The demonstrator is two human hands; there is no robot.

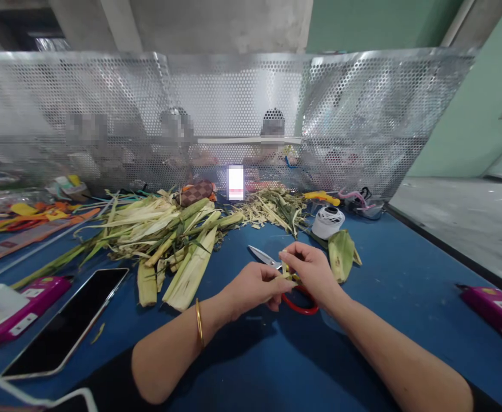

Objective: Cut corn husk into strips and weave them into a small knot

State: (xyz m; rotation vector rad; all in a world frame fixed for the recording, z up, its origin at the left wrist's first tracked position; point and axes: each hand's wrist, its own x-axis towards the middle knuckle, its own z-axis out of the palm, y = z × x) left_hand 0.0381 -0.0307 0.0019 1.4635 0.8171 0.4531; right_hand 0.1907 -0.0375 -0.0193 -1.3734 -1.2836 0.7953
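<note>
Both of my hands meet over the blue table (242, 355), closed on a small strip of pale green-yellow corn husk (289, 276). My left hand (255, 286) pinches it from the left, and my right hand (313, 269) grips its upper side; the fingers partly cover the strip. Under and behind my hands lie scissors (263, 256) with red handles, blades pointing away to the left, not held. A folded green husk (341, 256) rests right of my right hand, with a white thread spool (328, 223) just behind it.
A heap of husks (148, 229) spreads at the left, with shredded husk scraps (272, 207) behind. A phone (68, 323) and a purple power strip (32, 306) lie front left. Another purple strip (493, 309) sits at the right edge. A perforated metal screen (234, 97) closes the back; people sit beyond.
</note>
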